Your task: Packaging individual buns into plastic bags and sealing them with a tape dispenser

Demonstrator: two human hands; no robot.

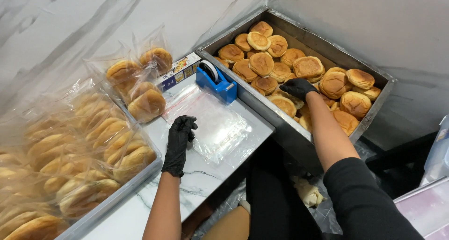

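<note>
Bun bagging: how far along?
Done: many bagged buns fill the left tray, more stacked behind. In hand: the right hand reaches onto loose buns in the metal tray; the left hand rests beside flat clear bags on the counter. Left: that tray looks mostly full, so plenty remains.

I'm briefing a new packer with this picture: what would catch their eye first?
Probably the metal tray at upper right, heaped with loose golden buns, where the black-gloved right hand reaches in. At left, a bin of bagged buns. Between them, the left hand rests by clear bags, a blue tape dispenser behind.
</note>
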